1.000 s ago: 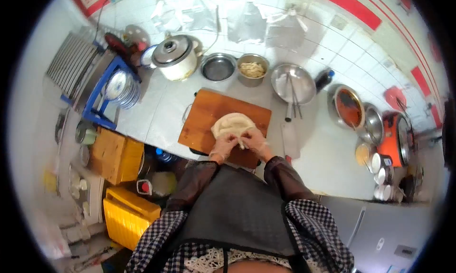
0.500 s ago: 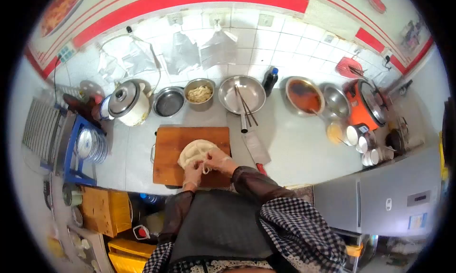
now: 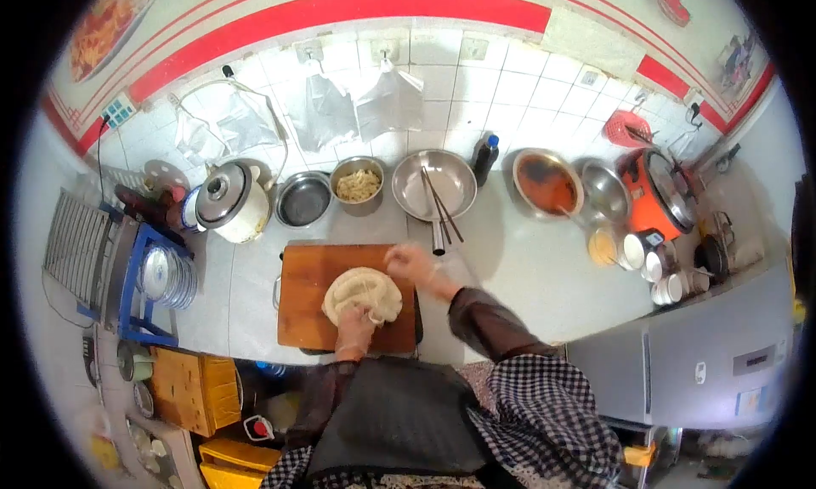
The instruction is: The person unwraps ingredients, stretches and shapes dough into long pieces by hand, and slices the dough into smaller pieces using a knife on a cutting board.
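A pale, round, soft-looking food with folds (image 3: 365,289), its kind unclear, lies on a brown wooden cutting board (image 3: 306,268). My left hand (image 3: 354,323) is at its lower edge, with closed fingers gripping a bit of it. Above the right side of the board, apart from the food, is my right hand (image 3: 411,266). Its fingers are bent and blurred, so whether it holds anything is unclear. Both hands appear to wear thin clear gloves. Part of a cleaver blade (image 3: 460,270) shows beside my right wrist; my forearm hides its handle.
Behind the board stand a white pot (image 3: 234,204), a dark basin (image 3: 304,200), a bowl of pale pieces (image 3: 358,185) and a pan (image 3: 416,183) with chopsticks. Farther right are a dark bottle (image 3: 485,160), a red sauce bowl (image 3: 547,183) and an orange cooker (image 3: 650,200). Plates (image 3: 166,276) stand left.
My right hand has let go of the food's edge and moved up and right. My left hand stays at the food. The view has shifted slightly.
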A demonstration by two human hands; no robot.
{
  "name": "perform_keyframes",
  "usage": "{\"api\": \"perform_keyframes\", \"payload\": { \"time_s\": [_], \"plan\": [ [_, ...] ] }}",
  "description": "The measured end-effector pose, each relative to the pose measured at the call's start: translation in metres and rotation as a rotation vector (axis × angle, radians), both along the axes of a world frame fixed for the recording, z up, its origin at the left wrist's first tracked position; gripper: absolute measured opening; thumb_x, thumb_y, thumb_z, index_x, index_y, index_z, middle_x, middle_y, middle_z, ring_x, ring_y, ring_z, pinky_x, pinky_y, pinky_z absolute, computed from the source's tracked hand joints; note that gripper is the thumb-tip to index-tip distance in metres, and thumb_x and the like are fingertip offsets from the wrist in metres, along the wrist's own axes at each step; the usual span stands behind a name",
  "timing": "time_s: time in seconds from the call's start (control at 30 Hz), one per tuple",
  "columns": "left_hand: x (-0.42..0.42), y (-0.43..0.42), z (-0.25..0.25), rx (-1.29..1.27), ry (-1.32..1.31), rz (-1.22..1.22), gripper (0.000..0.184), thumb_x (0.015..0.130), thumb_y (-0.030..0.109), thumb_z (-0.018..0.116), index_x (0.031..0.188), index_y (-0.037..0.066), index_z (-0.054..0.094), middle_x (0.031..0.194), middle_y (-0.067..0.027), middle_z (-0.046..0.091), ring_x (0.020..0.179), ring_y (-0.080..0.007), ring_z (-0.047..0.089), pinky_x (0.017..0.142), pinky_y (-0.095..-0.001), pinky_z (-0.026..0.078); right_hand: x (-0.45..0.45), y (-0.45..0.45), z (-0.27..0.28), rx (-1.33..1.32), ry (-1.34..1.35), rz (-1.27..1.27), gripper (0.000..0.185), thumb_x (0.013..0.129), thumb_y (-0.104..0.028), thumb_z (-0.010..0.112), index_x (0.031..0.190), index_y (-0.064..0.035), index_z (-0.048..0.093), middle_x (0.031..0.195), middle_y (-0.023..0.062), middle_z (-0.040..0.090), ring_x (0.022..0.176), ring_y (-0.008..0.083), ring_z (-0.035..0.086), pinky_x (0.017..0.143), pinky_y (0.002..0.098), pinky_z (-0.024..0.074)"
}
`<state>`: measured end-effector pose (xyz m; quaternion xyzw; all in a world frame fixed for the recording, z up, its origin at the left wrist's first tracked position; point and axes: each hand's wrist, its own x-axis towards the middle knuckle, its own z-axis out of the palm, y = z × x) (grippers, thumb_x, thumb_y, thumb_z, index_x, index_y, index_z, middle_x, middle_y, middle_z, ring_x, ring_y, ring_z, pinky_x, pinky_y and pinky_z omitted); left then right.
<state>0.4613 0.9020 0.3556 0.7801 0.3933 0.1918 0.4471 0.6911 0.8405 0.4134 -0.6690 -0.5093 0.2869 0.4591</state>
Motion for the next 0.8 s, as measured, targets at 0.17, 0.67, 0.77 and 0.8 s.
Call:
{"api": "perform_keyframes", "payload": {
  "time_s": [0.17, 0.67, 0.77, 0.8],
  "plan": [
    [0.0, -0.006, 0.041, 0.083, 0.294, -0.13, 0.026, 0.084, 0.025, 0.065, 0.101, 0.007, 0.072, 0.104, -0.0188, 0.067, 0.101, -0.0384, 0.061, 0.085, -0.0443, 0.049, 0.228, 0.007, 0.022, 0.203, -0.712, -0.746, 0.021, 0.093, -0.02, 0.054, 0.105, -0.0039, 0.06, 0.104, 0.0187, 0.06, 0.107, 0.0336, 0.055, 0.093, 0.0435, 0.0437],
    [0.023, 0.005, 0.045, -0.087, 0.549, -0.196, 0.039, 0.087, 0.029, 0.065, 0.12, 0.009, 0.062, 0.107, -0.0195, 0.068, 0.104, -0.0374, 0.064, 0.086, -0.043, 0.049, 0.379, 0.024, 0.041, -0.812, -1.181, -0.453, 0.022, 0.091, -0.009, 0.057, 0.11, -0.0048, 0.067, 0.123, 0.0128, 0.058, 0.113, 0.0278, 0.058, 0.097, 0.0341, 0.0486],
    [0.025, 0.004, 0.042, -0.091, 0.584, -0.184, 0.036, 0.086, 0.024, 0.065, 0.116, 0.005, 0.063, 0.104, -0.0206, 0.068, 0.101, -0.0367, 0.064, 0.084, -0.0419, 0.049, 0.406, 0.006, 0.017, -0.851, -1.212, -0.379, 0.025, 0.093, -0.015, 0.059, 0.117, -0.0065, 0.063, 0.12, 0.0119, 0.06, 0.112, 0.026, 0.059, 0.095, 0.0332, 0.0486],
    [0.025, 0.006, 0.035, -0.08, 0.53, -0.191, 0.028, 0.085, 0.018, 0.066, 0.107, 0.0, 0.066, 0.1, -0.0218, 0.068, 0.099, -0.0357, 0.064, 0.083, -0.0406, 0.049, 0.403, -0.003, 0.023, -0.787, -1.202, -0.394, 0.029, 0.094, -0.019, 0.06, 0.118, -0.0048, 0.061, 0.119, 0.014, 0.062, 0.111, 0.0277, 0.06, 0.094, 0.0349, 0.0484]
  ]
}}
